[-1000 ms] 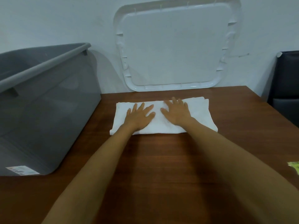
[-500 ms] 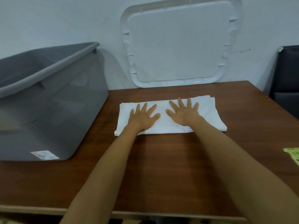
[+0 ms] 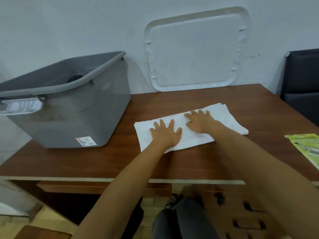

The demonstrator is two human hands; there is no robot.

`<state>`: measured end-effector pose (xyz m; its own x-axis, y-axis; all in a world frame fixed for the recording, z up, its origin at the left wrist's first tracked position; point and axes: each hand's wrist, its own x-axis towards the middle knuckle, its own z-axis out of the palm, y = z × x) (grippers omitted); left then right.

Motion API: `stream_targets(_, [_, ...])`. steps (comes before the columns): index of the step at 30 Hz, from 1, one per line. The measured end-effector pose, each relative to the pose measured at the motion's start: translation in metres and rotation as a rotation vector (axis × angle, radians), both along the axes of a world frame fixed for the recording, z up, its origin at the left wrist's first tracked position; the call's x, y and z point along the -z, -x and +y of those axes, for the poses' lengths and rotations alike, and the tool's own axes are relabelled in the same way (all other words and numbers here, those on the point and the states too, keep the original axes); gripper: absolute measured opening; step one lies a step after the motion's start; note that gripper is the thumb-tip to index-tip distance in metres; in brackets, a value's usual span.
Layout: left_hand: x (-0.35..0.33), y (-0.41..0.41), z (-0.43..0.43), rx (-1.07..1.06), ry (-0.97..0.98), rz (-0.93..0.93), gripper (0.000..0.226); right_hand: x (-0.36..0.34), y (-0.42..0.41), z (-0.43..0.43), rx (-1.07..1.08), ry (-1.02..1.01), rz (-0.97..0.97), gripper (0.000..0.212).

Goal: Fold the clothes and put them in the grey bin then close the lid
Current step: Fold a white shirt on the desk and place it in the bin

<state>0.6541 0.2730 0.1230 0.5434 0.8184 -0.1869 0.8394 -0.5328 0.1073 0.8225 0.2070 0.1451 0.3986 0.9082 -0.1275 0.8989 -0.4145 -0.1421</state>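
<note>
In the head view, a folded white cloth (image 3: 226,116) was seen lying flat on the brown desk (image 3: 86,161), slightly askew, with its right end further back than its left. Both hands were laid on top of it, palms down. The left hand (image 3: 166,133) was pressed on the left half of the cloth with its fingers straight and spread, nothing being gripped. The right hand (image 3: 201,122) was set just beside it on the middle of the cloth, likewise flat and released, its fingers extended toward the wall.

The grey bin (image 3: 77,107) was placed on the left part of the desk, near the cloth but apart from it, with its top uncovered. A white label (image 3: 85,141) was stuck low on its front wall, and a pale handle (image 3: 20,106) was fitted at its left rim. The clear lid (image 3: 195,52) was propped upright against the wall behind the desk, well apart from the bin.

A green leaflet (image 3: 305,145) was seen at the right edge of the desk, and a dark chair (image 3: 303,80) was stood beyond the far right corner.
</note>
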Motion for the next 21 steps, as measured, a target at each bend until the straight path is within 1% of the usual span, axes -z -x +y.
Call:
stream_targets(2, [-0.010, 0.006, -0.003, 0.012, -0.028, -0.043, 0.065, -0.012, 0.031, 0.003, 0.010, -0.124, 0.061, 0.052])
stream_targets(4, [-0.023, 0.017, 0.003, 0.007, -0.135, -0.172, 0.045, -0.019, 0.067, 0.006, -0.039, -0.207, 0.025, 0.037])
stream_targets(5, [-0.028, 0.023, 0.009, -0.003, -0.195, -0.203, 0.036, -0.021, 0.085, 0.007, -0.059, -0.218, -0.007, 0.032])
stream_targets(6, [-0.032, 0.032, 0.015, -0.012, -0.224, -0.210, 0.034, -0.022, 0.104, 0.007, -0.061, -0.210, -0.018, 0.033])
stream_targets(8, [-0.034, 0.047, 0.030, -0.047, -0.184, -0.199, 0.040, -0.023, 0.135, 0.008, -0.046, -0.185, 0.029, 0.042])
stream_targets(11, [-0.031, 0.072, 0.049, -0.086, -0.144, -0.131, 0.045, -0.025, 0.172, 0.009, -0.088, -0.182, 0.089, 0.059])
stream_targets(14, [-0.024, 0.088, 0.063, -0.127, -0.112, -0.115, 0.045, -0.023, 0.194, 0.006, -0.129, -0.051, 0.151, 0.080])
stream_targets(15, [-0.022, 0.091, 0.066, -0.135, -0.103, -0.129, 0.046, -0.024, 0.200, 0.006, -0.131, -0.007, 0.141, 0.087])
stream_targets(16, [-0.020, 0.093, 0.069, -0.134, -0.111, -0.145, 0.046, -0.025, 0.205, 0.006, -0.127, 0.020, 0.119, 0.089])
stream_targets(17, [-0.020, 0.094, 0.070, -0.127, -0.133, -0.159, 0.046, -0.027, 0.208, 0.005, -0.121, 0.025, 0.097, 0.085])
stream_targets(18, [-0.021, 0.095, 0.071, -0.119, -0.159, -0.171, 0.046, -0.029, 0.209, 0.004, -0.124, 0.019, 0.083, 0.077])
stream_targets(20, [-0.026, 0.094, 0.071, -0.132, -0.172, -0.180, 0.042, -0.039, 0.208, -0.002, -0.155, 0.019, 0.066, 0.051])
stream_targets(21, [-0.029, 0.094, 0.071, -0.161, -0.148, -0.191, 0.036, -0.045, 0.206, -0.004, -0.160, 0.028, 0.055, 0.038])
